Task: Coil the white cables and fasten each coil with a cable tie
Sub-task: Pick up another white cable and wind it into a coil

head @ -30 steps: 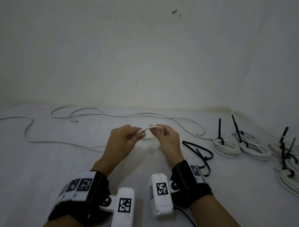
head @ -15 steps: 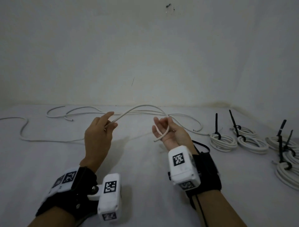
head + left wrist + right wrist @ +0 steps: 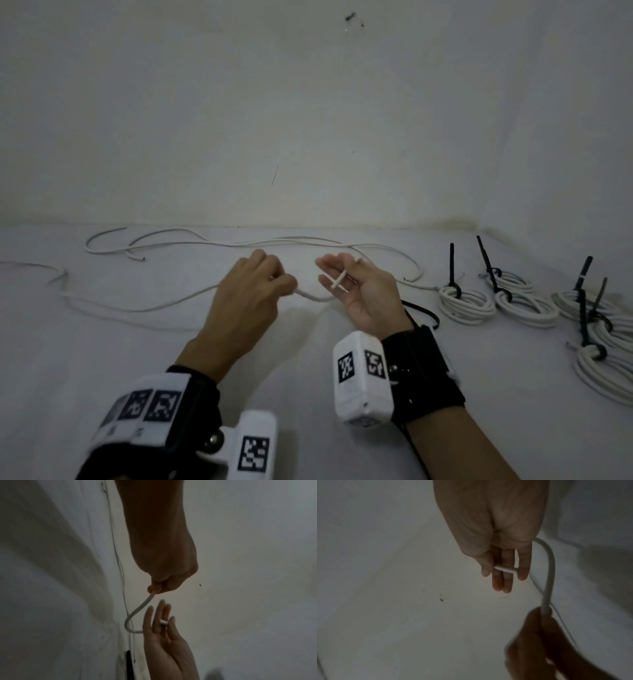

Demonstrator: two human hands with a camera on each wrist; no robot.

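Note:
A long white cable (image 3: 313,297) trails loose over the white surface and runs up to both hands. My left hand (image 3: 286,282), knuckles up, pinches the cable between thumb and fingertips; the left wrist view shows that left hand (image 3: 154,589) with the cable (image 3: 137,609) curving down from it. My right hand (image 3: 337,277) is palm up with straight fingers. The cable's short end lies across them, clamped between the fingers (image 3: 496,582). A short slack bend of cable (image 3: 550,568) joins the two hands, which are a small gap apart.
Several white coils, each bound with a black cable tie, lie at the right (image 3: 467,301), (image 3: 524,301), (image 3: 609,342). Loose black ties (image 3: 424,311) lie just behind my right wrist. More loose cable (image 3: 205,241) snakes along the foot of the wall (image 3: 308,120).
The hands parted from a close two-handed pinch. The right hand turned palm up with the cable end. The left hand swung out left with the cable, then came back close to the right.

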